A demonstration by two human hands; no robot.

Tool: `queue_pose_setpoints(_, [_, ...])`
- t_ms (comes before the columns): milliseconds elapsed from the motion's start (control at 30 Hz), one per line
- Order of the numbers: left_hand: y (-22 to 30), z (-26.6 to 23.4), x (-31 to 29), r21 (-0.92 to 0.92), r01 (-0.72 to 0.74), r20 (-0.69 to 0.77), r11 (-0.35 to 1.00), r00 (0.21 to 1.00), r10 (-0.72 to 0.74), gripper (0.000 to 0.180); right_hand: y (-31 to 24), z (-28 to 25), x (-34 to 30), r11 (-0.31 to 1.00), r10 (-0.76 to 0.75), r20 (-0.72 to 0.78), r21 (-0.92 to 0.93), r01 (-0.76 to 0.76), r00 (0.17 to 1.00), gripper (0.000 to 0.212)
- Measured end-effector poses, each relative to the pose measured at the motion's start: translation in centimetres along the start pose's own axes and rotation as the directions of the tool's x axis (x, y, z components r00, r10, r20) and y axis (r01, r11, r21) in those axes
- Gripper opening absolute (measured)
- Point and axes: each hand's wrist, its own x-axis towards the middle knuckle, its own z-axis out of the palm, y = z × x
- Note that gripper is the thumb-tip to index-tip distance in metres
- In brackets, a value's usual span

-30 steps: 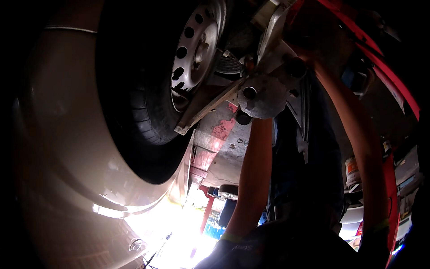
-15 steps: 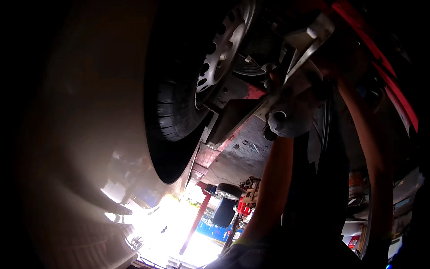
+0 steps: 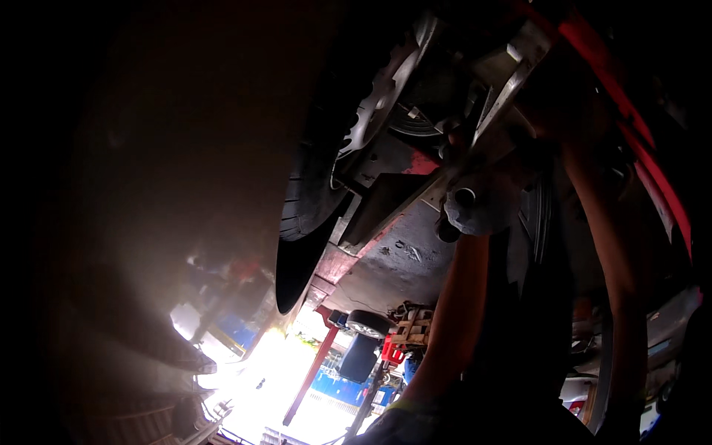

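Note:
My left forearm (image 3: 460, 319) reaches up to a grey, rounded mass (image 3: 486, 211) with a round dark opening in its side. Shadow and that mass hide my left fingers. Further right, my right forearm (image 3: 597, 215) rises toward a pale metal bracket (image 3: 512, 81), and my right hand (image 3: 552, 130) is near its lower end. The right fingers are too dark to make out. A long angled metal arm (image 3: 397, 208) runs from beside the rounded mass down to the left. Whether either hand grips a part cannot be seen.
A wheel with a pale rim (image 3: 382, 104) and black tyre (image 3: 308, 196) hangs at upper left, beside a light body panel (image 3: 222, 297). Red beams (image 3: 630, 111) slope along the upper right. Beyond lie a loose wheel (image 3: 368, 323), a red post (image 3: 311, 378) and bright daylight.
The tyre, rim and body panel have shifted right in the view, and the panel looks darker. Both forearms and the bracket stay nearly where they were.

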Motion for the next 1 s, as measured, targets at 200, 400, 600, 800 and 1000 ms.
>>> queue_pose_setpoints(200, [0.1,0.0,0.1,0.026,-0.005,0.012,1.0,1.0,0.005,0.054,0.5,0.1,0.6,0.997,-0.051,0.017,0.064,0.05,0.999,0.044])
queue_pose_setpoints(400, [0.4,-0.6,-0.5,0.09,-0.016,0.013,0.996,1.0,0.015,0.055,1.8,3.2,2.4,0.992,-0.129,-0.005,-0.015,0.129,0.992,0.042])
queue_pose_setpoints(600, [0.3,-0.9,-1.1,0.123,-0.005,0.033,0.992,0.999,0.001,0.056,-9.0,7.8,0.8,0.894,0.173,-0.246,-0.367,-0.257,0.954,0.054])
queue_pose_setpoints(800, [-0.1,-0.7,-1.4,0.139,-0.009,0.062,0.99,0.998,0.0,0.057,-7.8,7.0,0.9,0.925,0.124,-0.282,-0.315,-0.214,0.951,0.075])
queue_pose_setpoints(1000, [1.2,0.6,-1.4,0.147,-0.066,0.074,0.987,0.996,0.055,0.058,-8.2,7.3,1.0,0.948,0.074,-0.224,-0.285,-0.138,0.972,0.065])
